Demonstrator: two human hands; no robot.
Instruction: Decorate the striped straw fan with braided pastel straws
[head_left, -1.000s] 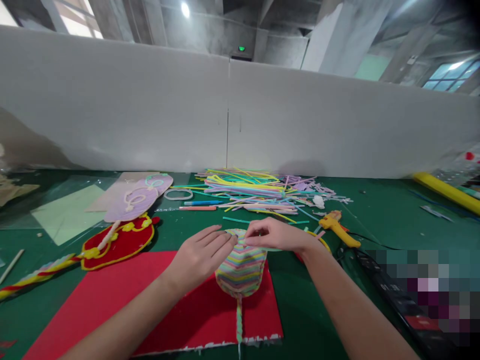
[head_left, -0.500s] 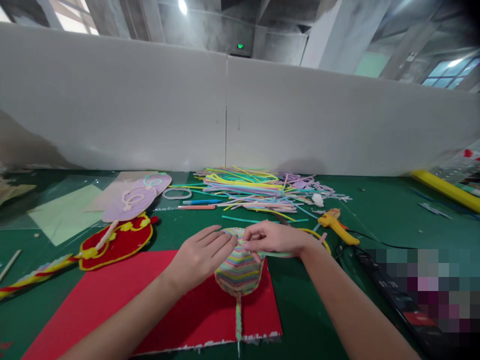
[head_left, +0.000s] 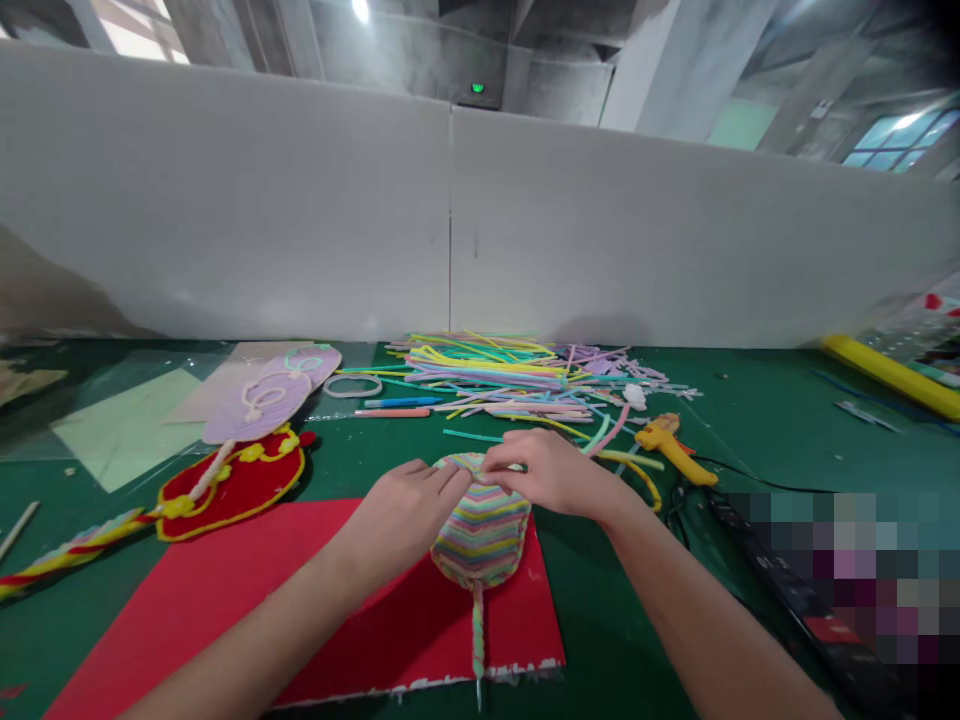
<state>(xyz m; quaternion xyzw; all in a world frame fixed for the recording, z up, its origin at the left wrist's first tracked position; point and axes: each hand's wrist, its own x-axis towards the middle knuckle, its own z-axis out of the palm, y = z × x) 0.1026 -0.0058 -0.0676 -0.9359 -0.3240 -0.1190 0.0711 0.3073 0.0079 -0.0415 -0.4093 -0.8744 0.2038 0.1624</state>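
A round fan (head_left: 484,535) of wavy pastel pipe-cleaner rows, with a twisted handle (head_left: 478,630), rests partly over a red sheet (head_left: 420,640). My left hand (head_left: 409,515) has its fingers bent together at the fan's upper left edge, fingertips against it. Opposite, my right hand (head_left: 547,470) pinches at the top of the fan, its fingertips almost meeting the left ones. Loose pipe-cleaner ends, among them a pink one (head_left: 619,430), stick out behind the right hand and seem to run from its fingers. What lies exactly between the fingertips is hidden.
Many pipe cleaners (head_left: 487,370) lie heaped at the back by the white partition (head_left: 225,210). A yellow glue gun (head_left: 671,450) and a black power strip (head_left: 795,600) are on the right. Left lie a red fan (head_left: 247,490), a lilac fan (head_left: 259,405) and pale green paper (head_left: 127,430).
Both hands have drawn their fingertips closer together at the fan's top. The right hand has shifted slightly up, and the pipe-cleaner ends behind it have swung upward.
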